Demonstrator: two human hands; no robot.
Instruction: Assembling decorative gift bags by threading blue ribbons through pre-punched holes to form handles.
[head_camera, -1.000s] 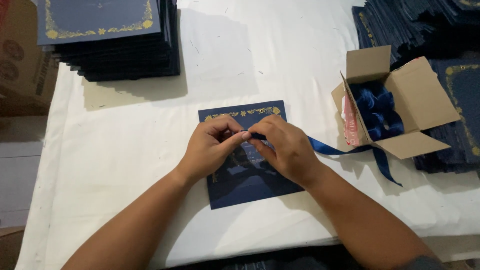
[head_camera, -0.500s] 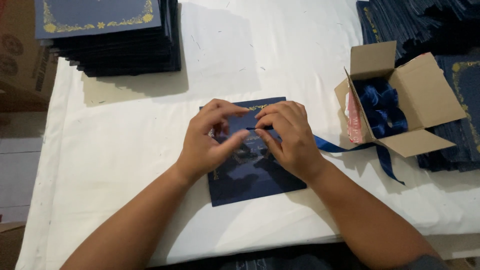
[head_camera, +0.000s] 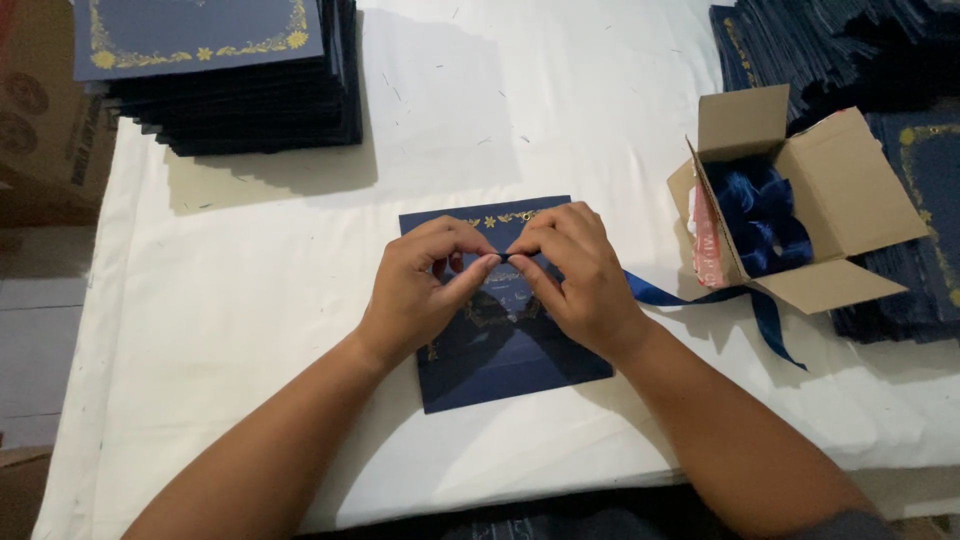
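Fingertips of both hands are pinched together over the upper middle of the card, thumbs against forefingers. A short dark bit of ribbon (head_camera: 503, 257) is nipped between the left hand (head_camera: 420, 295) and the right hand (head_camera: 580, 280); the other fingers are curled loosely, nothing else is held. How much ribbon sits inside the pinch cannot be told.

The navy card (head_camera: 500, 345) lies flat on the white cloth (head_camera: 250, 300), directly under both hands, with a gold floral border along its top edge. The ribbon tail (head_camera: 680, 296) runs out from beside the right wrist to the open cardboard box (head_camera: 850, 200), where more blue ribbon (head_camera: 760, 215) is bundled.

Handling, judged: the ribbon is thin, soft, limp and likely slick, so it is best gripped close to the working end with fingertip pressure. The card looks light and fairly stiff but creasable; it is best held flat or by the edges, gold print avoided.

Further out: a stack of matching cards (head_camera: 225, 75) at upper left, more dark stacks (head_camera: 800, 45) at upper right behind the box.
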